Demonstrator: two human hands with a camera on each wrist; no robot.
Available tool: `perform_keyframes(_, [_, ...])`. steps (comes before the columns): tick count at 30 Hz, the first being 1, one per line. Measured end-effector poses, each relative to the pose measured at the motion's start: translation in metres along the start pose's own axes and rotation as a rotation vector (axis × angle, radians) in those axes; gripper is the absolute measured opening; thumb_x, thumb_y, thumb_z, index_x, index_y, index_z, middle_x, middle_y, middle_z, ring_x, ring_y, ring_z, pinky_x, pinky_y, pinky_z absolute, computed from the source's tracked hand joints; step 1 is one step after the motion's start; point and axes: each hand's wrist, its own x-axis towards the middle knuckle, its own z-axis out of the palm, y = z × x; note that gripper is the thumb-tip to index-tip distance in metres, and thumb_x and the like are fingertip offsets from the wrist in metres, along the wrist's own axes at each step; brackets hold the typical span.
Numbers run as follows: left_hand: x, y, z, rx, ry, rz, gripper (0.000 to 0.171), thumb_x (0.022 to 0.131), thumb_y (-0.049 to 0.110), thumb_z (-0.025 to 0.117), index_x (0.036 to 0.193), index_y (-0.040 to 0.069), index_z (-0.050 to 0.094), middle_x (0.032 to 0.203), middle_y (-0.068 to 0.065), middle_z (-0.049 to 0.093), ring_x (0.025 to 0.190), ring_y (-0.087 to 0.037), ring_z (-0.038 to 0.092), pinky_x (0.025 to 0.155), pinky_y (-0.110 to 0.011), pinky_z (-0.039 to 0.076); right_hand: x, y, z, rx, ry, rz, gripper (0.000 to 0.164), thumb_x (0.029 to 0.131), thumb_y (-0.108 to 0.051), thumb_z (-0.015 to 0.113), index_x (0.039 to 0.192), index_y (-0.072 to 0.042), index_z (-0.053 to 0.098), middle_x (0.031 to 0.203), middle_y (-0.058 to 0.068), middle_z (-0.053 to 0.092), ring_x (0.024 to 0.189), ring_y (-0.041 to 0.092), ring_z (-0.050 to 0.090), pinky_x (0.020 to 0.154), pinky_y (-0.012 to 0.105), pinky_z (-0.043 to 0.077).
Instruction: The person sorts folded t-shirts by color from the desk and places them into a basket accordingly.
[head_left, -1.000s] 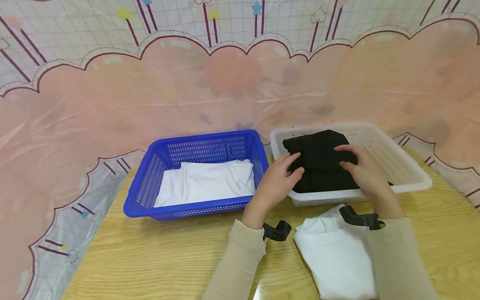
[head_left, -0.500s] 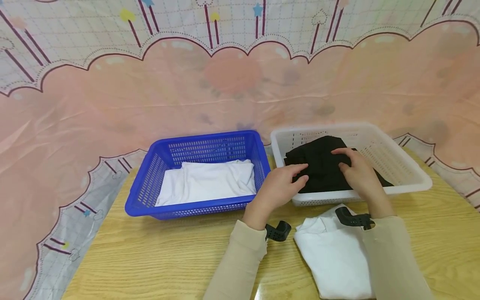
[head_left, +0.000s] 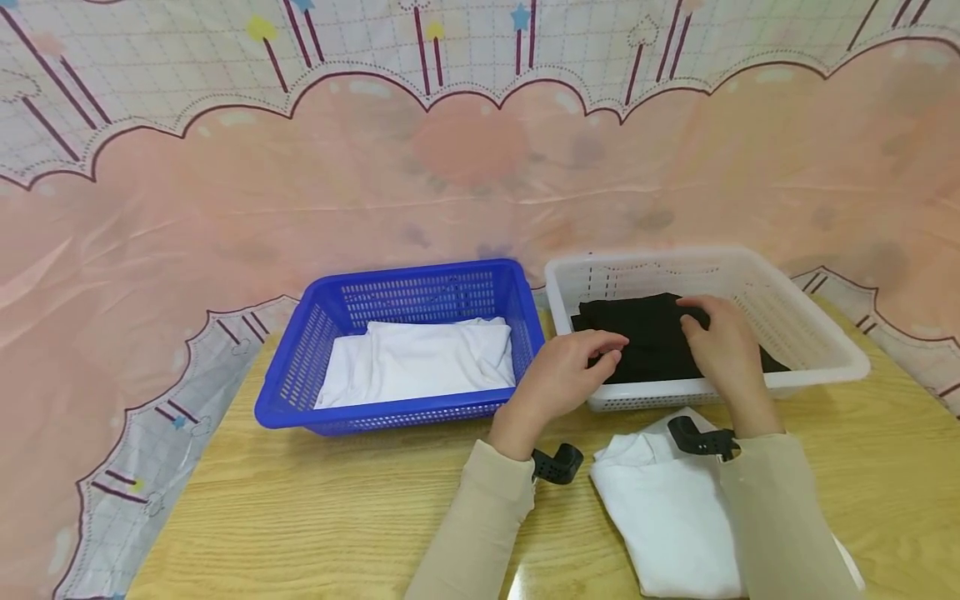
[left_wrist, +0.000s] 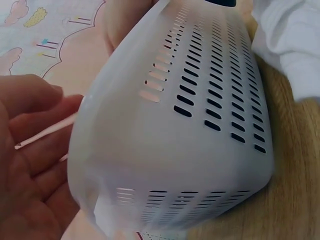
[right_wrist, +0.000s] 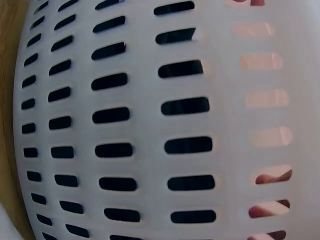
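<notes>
A folded black cloth (head_left: 648,333) lies in the white basket (head_left: 813,375). Over the basket's near left corner reaches my left hand (head_left: 558,379), its fingers loosely bent above the cloth's left part. In the left wrist view the left fingers (left_wrist: 47,140) show beside the basket rim, with nothing held. My right hand (head_left: 723,350) is over the right side of the black cloth, fingers bent downward; whether they touch it is unclear. Through the slots in the right wrist view, bits of fingers (right_wrist: 272,210) appear behind the basket wall (right_wrist: 145,135).
Left of the white basket stands a blue basket (head_left: 401,410) with folded white cloth (head_left: 427,354) in it. A folded white garment (head_left: 667,517) lies on the wooden table (head_left: 322,517), partly under the right forearm. A patterned curtain (head_left: 375,192) hangs behind.
The black cloth has sunk lower and flatter into the white basket. The left hand has moved slightly right and down; the right hand has shifted a little with the settling cloth.
</notes>
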Motion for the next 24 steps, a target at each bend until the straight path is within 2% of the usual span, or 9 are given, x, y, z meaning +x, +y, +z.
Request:
perform_keyframes(8, [-0.006, 0.000, -0.003, 0.018, 0.086, 0.139, 0.025, 0.094, 0.028, 0.045, 0.110, 0.020, 0.063, 0.096, 0.014, 0.061, 0.075, 0.008, 0.050, 0.065, -0.009, 0.040, -0.001, -0.006, 0.003, 0.103, 0.019, 0.006, 0.037, 0.094, -0.034, 0.040, 0.120, -0.012, 0.054, 0.123, 0.016, 0.050, 0.113, 0.036, 0.043, 0.086, 0.053, 0.033])
perform_keyframes(14, [-0.015, 0.001, -0.004, -0.030, 0.143, 0.198, 0.025, 0.093, 0.026, 0.048, 0.111, 0.017, 0.062, 0.087, 0.012, 0.061, 0.068, 0.007, 0.051, 0.062, -0.009, 0.040, -0.003, -0.008, 0.011, 0.186, 0.078, -0.069, 0.036, 0.094, -0.034, 0.041, 0.118, -0.013, 0.056, 0.108, 0.007, 0.060, 0.101, 0.020, 0.053, 0.081, 0.036, 0.039])
perform_keyframes(17, [-0.020, 0.003, -0.004, -0.080, 0.144, 0.188, 0.024, 0.092, 0.027, 0.049, 0.112, 0.018, 0.061, 0.084, 0.011, 0.062, 0.067, 0.007, 0.052, 0.061, -0.008, 0.041, -0.005, -0.006, 0.013, 0.253, 0.085, -0.110, 0.035, 0.094, -0.034, 0.043, 0.120, -0.015, 0.055, 0.105, 0.003, 0.061, 0.093, 0.010, 0.055, 0.077, 0.024, 0.040])
perform_keyframes(20, [-0.024, 0.007, 0.000, -0.183, 0.119, 0.155, 0.025, 0.093, 0.027, 0.048, 0.114, 0.019, 0.059, 0.085, 0.011, 0.063, 0.069, 0.007, 0.054, 0.059, -0.010, 0.043, -0.010, -0.002, 0.009, 0.360, 0.066, -0.144, 0.033, 0.093, -0.030, 0.045, 0.121, -0.015, 0.054, 0.104, 0.004, 0.061, 0.089, 0.005, 0.056, 0.075, 0.013, 0.042])
perform_keyframes(24, [-0.029, 0.014, 0.007, -0.324, 0.073, 0.084, 0.026, 0.094, 0.029, 0.045, 0.114, 0.018, 0.058, 0.087, 0.009, 0.063, 0.068, 0.004, 0.056, 0.054, -0.015, 0.046, -0.024, 0.006, 0.000, 0.469, 0.009, -0.164, 0.032, 0.093, -0.023, 0.046, 0.122, -0.010, 0.053, 0.103, 0.006, 0.060, 0.088, 0.008, 0.059, 0.073, 0.012, 0.044])
